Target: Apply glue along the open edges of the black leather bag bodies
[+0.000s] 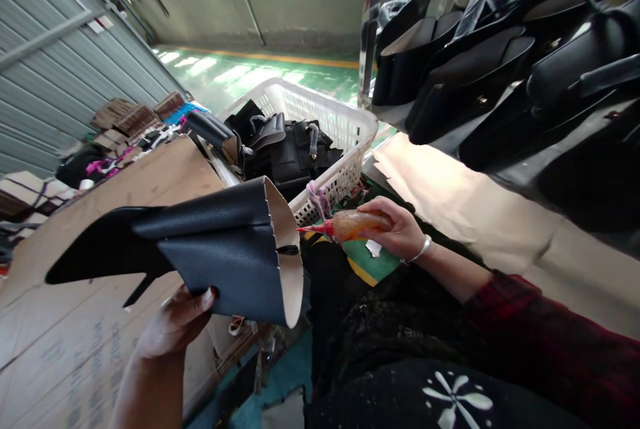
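My left hand [183,319] grips the underside of a black leather bag body [225,262], thumb on its outer face. The piece is tilted on its side; its open end, with a pale lining and a small dark loop, faces right. A long black flap and a thin strap extend to the left. In my right hand [397,232] is a glue bottle [355,224] with amber contents and a red pointed nozzle. The nozzle tip is at the edge of the bag's open end; whether it touches cannot be told.
A white plastic basket [345,126] holding black bag pieces stands ahead. Cardboard [60,349] covers the surface at left, with stacked parts behind it. On the right, several black bags [465,82] stand along a rack above brown paper [500,216].
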{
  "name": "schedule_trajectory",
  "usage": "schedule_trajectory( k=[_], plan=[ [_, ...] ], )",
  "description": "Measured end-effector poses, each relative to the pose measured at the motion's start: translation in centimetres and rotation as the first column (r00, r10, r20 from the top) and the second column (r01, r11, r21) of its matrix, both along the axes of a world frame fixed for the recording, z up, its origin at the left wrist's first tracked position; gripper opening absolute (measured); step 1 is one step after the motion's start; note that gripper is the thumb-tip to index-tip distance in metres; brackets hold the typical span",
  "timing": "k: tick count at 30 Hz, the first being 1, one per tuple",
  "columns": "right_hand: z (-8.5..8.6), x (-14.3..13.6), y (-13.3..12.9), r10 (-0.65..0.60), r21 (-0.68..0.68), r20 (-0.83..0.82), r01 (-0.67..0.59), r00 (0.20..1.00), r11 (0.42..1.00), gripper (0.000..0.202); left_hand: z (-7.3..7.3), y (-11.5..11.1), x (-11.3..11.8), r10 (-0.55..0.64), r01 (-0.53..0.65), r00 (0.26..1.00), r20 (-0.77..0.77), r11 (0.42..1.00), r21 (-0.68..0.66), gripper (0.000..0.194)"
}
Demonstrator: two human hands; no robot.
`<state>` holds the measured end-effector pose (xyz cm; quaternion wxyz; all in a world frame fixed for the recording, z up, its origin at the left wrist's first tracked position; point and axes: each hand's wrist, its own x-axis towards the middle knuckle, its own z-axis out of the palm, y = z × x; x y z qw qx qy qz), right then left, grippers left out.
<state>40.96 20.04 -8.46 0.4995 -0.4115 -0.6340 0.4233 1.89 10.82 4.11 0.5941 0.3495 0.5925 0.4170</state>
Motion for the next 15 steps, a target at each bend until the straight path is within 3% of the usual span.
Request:
schedule_trajectory(
  k=[4, 8, 12, 15],
  plan=[
    [-0.7, -0.3, 1.1, 0.010, 0.029, 0.056, -0.011, 0.998, 1.000, 0.038, -0.1, -0.3, 0.3, 0.025, -0.026, 0.997, -0.080, 1.000, -0.014, 0.040],
    [-1.4, -0.5, 1.0, 0.059, -0.067, 0.015, -0.058, 0.998, 0.996, 0.039, -0.2, -0.5, 0.4, 0.047, -0.049, 0.995, -0.093, 0.999, -0.023, 0.039],
    [-1.8, -0.5, 0.4, 0.169, -0.182, -0.082, -0.181, 0.982, 0.966, 0.047, -0.2, -0.5, 0.4, 0.060, -0.062, 0.991, -0.120, 0.998, -0.014, 0.040],
    [-2.0, -0.5, 0.5, 0.166, -0.174, -0.088, -0.179, 0.982, 0.968, 0.045, -0.1, -0.4, 0.4, 0.054, -0.056, 0.990, -0.134, 0.998, -0.018, 0.041]
  ],
)
